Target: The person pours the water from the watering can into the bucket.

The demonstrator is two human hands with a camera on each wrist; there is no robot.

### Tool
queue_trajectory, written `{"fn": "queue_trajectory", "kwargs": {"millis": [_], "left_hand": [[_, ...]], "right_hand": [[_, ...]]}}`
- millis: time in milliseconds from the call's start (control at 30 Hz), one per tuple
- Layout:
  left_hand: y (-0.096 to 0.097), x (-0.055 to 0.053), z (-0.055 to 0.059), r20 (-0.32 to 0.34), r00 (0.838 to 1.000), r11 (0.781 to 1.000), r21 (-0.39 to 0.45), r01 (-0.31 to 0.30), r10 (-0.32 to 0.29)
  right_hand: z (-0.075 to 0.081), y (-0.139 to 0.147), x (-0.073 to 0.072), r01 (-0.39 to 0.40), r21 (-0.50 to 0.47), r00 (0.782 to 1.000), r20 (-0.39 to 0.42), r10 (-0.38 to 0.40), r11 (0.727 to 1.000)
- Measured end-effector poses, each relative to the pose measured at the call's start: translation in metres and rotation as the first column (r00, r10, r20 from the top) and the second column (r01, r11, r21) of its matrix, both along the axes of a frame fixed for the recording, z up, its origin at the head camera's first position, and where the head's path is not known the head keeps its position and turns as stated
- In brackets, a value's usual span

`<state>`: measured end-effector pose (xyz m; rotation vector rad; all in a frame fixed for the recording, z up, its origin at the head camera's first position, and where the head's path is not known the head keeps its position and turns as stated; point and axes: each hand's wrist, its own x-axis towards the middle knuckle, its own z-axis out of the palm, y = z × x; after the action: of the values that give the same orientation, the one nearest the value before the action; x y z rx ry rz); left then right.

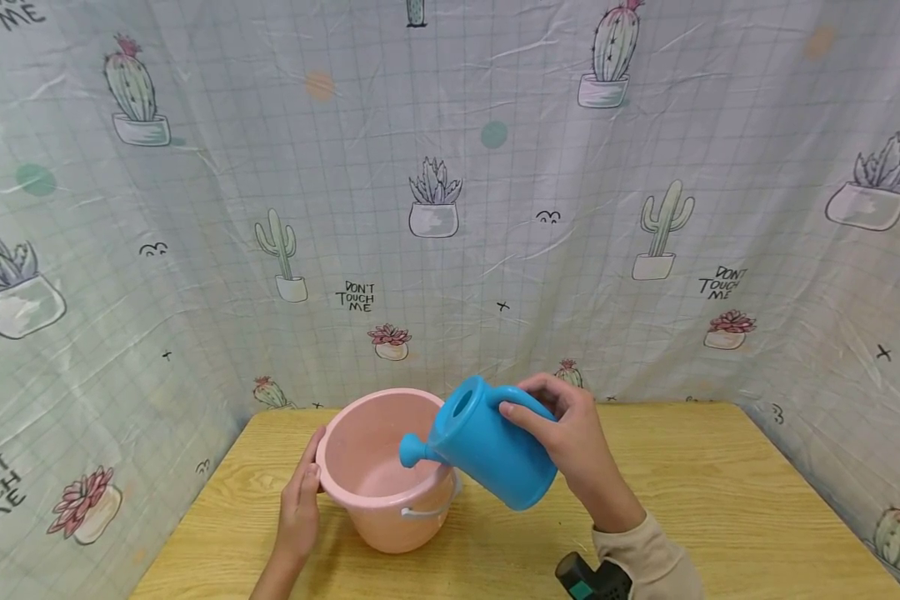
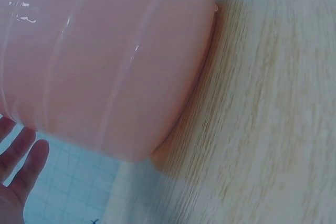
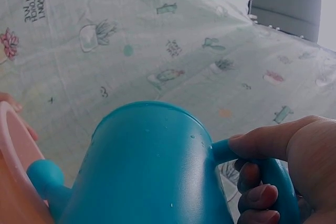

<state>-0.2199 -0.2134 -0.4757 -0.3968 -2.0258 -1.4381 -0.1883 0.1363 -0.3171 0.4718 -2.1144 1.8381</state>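
A pink bucket (image 1: pixel 397 531) stands upright on the wooden table, its pale handle (image 1: pixel 427 512) hanging down at the front right. My left hand (image 1: pixel 300 498) rests against the outside of its left wall, just under the rim; the left wrist view shows fairly straight, spread fingers (image 2: pixel 32 165) beside the pink wall. With curled fingers and the thumb on top, my right hand (image 1: pixel 572 435) grips the handle of a blue watering can (image 1: pixel 498 454). The can is raised and tilted left, its round spout head (image 1: pixel 412 451) over the bucket's opening. Droplets dot the can's side in the right wrist view.
The wooden table (image 1: pixel 690 483) reaches back to a cactus-print sheet (image 1: pixel 495 250) that hangs behind and on both sides. A black device (image 1: pixel 596 577) sits at my right wrist by the sleeve (image 1: pixel 645 554).
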Motion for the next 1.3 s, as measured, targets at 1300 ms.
{"fn": "queue_trajectory", "kwargs": {"millis": [1300], "left_hand": [[0.0026, 0.0016, 0.0016, -0.048, 0.999, 1.0, -0.009, -0.012, 0.012]], "right_hand": [[0.0035, 0.0014, -0.0023, -0.011, 0.016, 1.0, 0.017, 0.01, 1.0]]}}
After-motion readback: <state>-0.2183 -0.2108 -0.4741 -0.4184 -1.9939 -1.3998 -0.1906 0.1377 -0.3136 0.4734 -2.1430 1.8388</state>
